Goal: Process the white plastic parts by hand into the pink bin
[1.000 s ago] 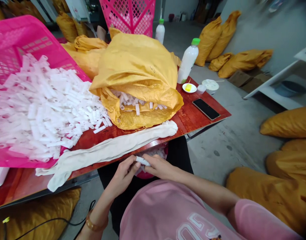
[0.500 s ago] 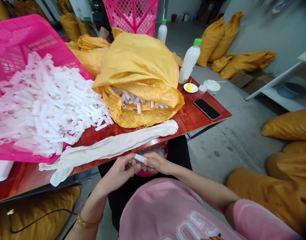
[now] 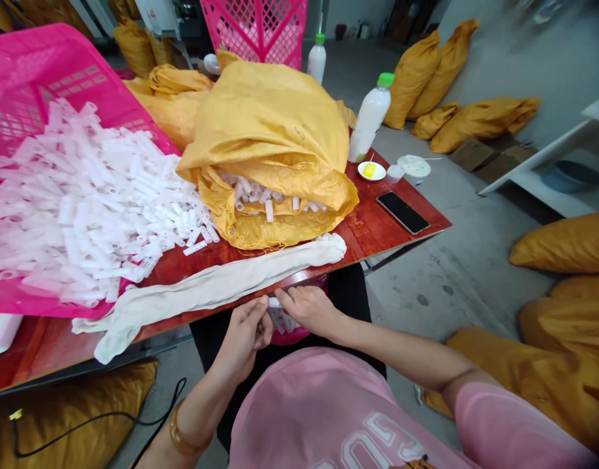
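Note:
My left hand and my right hand meet just below the table's front edge, fingers pinched together on a small white plastic tube held between them. Under the hands sits a pink container with more white tubes on my lap. Above them a long cream cloth sleeve lies along the edge of the red-brown table.
A pink basket spills several white tubes at the left. An open yellow sack of tubes sits mid-table. Two white bottles, a small dish and a black phone are at the right. Yellow sacks lie on the floor.
Both hands have moved up a little toward the table edge, still pinching the white tube; the tube is now mostly hidden between the fingers.

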Motion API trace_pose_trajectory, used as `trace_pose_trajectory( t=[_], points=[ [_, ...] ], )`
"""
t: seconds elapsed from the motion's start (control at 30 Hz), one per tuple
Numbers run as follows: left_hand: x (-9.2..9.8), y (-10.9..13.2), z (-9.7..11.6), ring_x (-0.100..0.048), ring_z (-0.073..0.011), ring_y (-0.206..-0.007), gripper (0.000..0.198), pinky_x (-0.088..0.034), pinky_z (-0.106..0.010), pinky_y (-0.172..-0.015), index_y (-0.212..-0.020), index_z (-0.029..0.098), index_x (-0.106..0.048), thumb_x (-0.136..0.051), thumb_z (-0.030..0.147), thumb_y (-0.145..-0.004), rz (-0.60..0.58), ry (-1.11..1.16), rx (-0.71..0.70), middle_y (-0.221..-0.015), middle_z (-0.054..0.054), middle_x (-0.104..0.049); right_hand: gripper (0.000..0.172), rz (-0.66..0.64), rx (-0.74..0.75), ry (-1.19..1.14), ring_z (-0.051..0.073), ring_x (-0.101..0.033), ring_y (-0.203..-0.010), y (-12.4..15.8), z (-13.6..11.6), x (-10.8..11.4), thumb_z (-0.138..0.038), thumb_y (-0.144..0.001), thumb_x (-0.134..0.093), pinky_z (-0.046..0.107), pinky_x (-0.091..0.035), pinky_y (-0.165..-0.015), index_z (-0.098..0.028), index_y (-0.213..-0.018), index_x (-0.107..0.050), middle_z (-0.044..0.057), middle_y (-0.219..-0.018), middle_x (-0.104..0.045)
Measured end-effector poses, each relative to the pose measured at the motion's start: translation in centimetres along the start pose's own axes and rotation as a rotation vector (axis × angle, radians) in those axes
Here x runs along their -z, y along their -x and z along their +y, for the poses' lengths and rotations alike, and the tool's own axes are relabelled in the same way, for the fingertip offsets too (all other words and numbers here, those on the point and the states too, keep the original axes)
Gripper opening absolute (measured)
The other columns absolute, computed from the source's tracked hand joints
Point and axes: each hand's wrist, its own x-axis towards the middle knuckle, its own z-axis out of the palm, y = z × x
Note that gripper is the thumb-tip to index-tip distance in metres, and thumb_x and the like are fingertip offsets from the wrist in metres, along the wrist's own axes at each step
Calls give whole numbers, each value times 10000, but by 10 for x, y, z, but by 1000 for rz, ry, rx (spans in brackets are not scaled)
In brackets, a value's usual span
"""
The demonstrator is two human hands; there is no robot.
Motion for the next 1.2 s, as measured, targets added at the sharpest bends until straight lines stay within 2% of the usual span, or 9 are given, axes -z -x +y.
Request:
trace_pose_trajectory(
  t=[0.17,0.27,0.33,0.4,0.5,0.6,0.97,1.07,1.2],
  points=[
    [43,-1,25,-293,-69,-366,471,-173,-203,-395,-731,152,-657,-638,603,-865,-199,-389,27,-409,33,-510,144,-179,-45,-667,127,-578,-614,2,13,8,-258,-999,-535,219,-368,-576,-153,-964,-627,-2,-733,-645],
    [60,0,49,-457,-103,-459,433,-355,-231,-456,-770,170,-723,-618,570,-900,30,-521,-246,-614,-24,-673,219,-129,-94,-1033,114,-569,-629,0,9,10,-332,-1001,-544,199,-386,-585,-149,-930,-643,-15,-734,-643],
    [51,-4,54,-594,-152,-617,461,-494,-278,-601,-785,200,-748,-563,598,-925,221,-489,-508,-791,-54,-741,131,-76,-99,-1079,119,-577,-654,-3,1,9,-274,-935,-627,199,-398,-607,-149,-942,-665,-11,-766,-666],
    [32,-12,49,-682,-215,-855,520,-554,-344,-792,-949,230,-774,-476,656,-945,220,-418,-664,-929,-73,-766,107,-51,-67,-1053,124,-597,-680,-5,-8,6,-131,-845,-651,200,-405,-636,-154,-945,-678,-7,-798,-686],
    [10,-26,37,-671,-255,-1122,576,-538,-416,-946,-1254,237,-688,-371,641,-994,63,-313,-578,-1198,-109,-735,215,-59,-106,-985,130,-608,-669,-7,-16,-1,-20,-780,-582,202,-388,-629,-152,-921,-677,-3,-762,-689],
    [10,-34,31,-534,-283,-1342,581,-445,-470,-1093,-1290,232,-650,-404,656,-978,234,-243,-692,-1373,-122,-644,226,-52,-160,-943,134,-611,-669,-7,-18,-4,-16,-778,-556,205,-376,-627,-154,-915,-671,0,-754,-689],
    [18,-45,34,-601,-284,-1250,513,-439,-469,-1088,-1122,206,-745,-454,605,-982,191,-276,-516,-1232,-117,-720,119,-50,-302,-1013,160,-573,-676,-10,-24,-26,-74,-717,-556,245,-398,-630,-180,-757,-591,6,-719,-649],
    [27,-40,45,-592,-262,-1237,494,-421,-430,-1096,-1163,197,-731,-415,548,-1015,224,-259,-565,-1242,-110,-707,116,-158,-448,-1353,101,-436,-513,-19,-22,-13,-110,-683,-566,207,-328,-504,-191,-764,-551,-47,-610,-544],
    [36,-21,45,-653,-217,-1040,385,-501,-335,-929,-1258,222,-694,-521,452,-1001,46,-324,-504,-1182,-95,-702,240,-432,-409,-2015,47,-161,-385,-31,-18,17,-178,-723,-640,160,-170,-383,-218,-923,-513,-140,-489,-366]
  ],
)
